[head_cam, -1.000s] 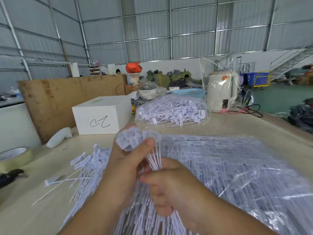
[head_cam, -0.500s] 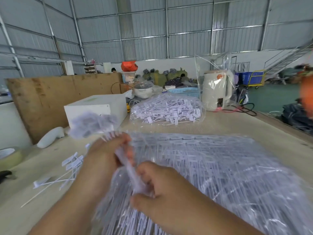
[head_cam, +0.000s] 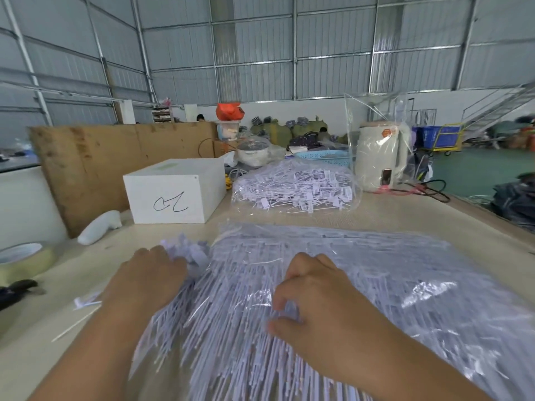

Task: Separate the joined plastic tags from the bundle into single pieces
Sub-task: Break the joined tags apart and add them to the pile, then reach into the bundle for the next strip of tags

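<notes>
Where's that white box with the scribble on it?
In the head view, the white box sits on the table left of centre, beyond the hands, in front of the brown board, with the smaller bag of tags to its right.

I see a pale wooden table [head_cam: 376, 215] carrying a wide clear bag of white tags [head_cam: 376, 285] in front, a smaller bagged heap [head_cam: 295, 189] behind it, a white box [head_cam: 173, 192] with a scrawl, a white handle-shaped piece [head_cam: 100, 228], a tape roll [head_cam: 23, 260], a kettle [head_cam: 379, 157] in plastic, and loose tags [head_cam: 84, 302] at left.
</notes>
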The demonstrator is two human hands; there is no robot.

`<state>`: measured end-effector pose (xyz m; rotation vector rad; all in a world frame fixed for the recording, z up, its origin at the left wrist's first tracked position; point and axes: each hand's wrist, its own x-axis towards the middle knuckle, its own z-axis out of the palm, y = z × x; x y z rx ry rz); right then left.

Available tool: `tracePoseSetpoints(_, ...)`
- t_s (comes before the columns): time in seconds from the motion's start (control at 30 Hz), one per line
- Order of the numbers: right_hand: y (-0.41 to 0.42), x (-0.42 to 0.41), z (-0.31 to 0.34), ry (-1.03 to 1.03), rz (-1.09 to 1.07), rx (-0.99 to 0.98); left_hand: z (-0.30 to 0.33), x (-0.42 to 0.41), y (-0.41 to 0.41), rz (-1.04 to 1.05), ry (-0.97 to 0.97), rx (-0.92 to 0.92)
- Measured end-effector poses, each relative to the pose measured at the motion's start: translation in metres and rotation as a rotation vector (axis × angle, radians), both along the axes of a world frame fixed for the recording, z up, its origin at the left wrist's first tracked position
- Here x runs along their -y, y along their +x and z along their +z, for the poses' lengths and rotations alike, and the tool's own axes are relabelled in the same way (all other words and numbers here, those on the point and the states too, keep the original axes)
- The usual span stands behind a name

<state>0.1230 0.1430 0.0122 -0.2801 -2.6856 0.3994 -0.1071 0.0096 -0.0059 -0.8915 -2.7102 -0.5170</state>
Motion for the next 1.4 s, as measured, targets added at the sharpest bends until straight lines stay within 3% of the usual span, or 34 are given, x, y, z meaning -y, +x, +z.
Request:
tracePoseSetpoints(0.03, 0.0, 0.001, 0.002, 0.009, -0.006, -0.047, 0.002, -0.003, 0.005, -0.062, 0.039, -0.14)
tracePoseSetpoints(0.1, 0.001, 0.002, 0.007, 0.062, -0.027, -0.119, 0.013, -0.011, 0.023, -0.131, 0.236, -0.119)
tracePoseSetpoints(0.2, 0.006, 0.002, 0.012, -0.015, -0.075, -0.092, 0.013, -0.023, 0.043, -0.387, 0.543, 0.114)
tracePoseSetpoints(0.27, 0.008, 0.003, 0.011, -0.034, -0.083, 0.014, 0.014, -0.025, 0.059, -0.627, 0.478, 0.265)
tracePoseSetpoints(0.33, 0.008, 0.004, 0.006, 0.002, -0.079, 0.103, 0.009, -0.026, 0.065, -0.749, 0.22, 0.279)
tracePoseSetpoints(0.4, 0.008, 0.006, 0.005, 0.073, -0.07, 0.093, 0.007, -0.026, 0.063, -0.764, 0.1, 0.183)
tracePoseSetpoints(0.6, 0.004, 0.001, 0.003, 0.121, -0.064, 0.06, 0.007, -0.028, 0.061, -0.681, 0.216, -0.011)
tracePoseSetpoints(0.8, 0.0, 0.012, 0.013, 0.271, 0.159, -0.253, 0.019, -0.027, 0.068, -0.506, 0.904, 0.064)
tracePoseSetpoints(0.9, -0.012, 0.011, 0.004, 0.274, 0.195, -0.123, 0.02, -0.026, 0.071, -0.486, 1.016, 0.131)
tracePoseSetpoints(1.1, -0.027, -0.022, -0.021, 0.192, -0.085, -0.023, 0.018, -0.029, 0.078, -0.545, 1.006, 0.25)
tracePoseSetpoints(1.2, -0.031, -0.023, -0.028, 0.242, -0.099, 0.048, 0.018, -0.029, 0.078, -0.579, 0.961, 0.275)
tracePoseSetpoints(1.4, -0.029, -0.013, -0.016, 0.273, -0.033, -0.077, 0.01, -0.032, 0.073, -0.536, 0.735, 0.288)
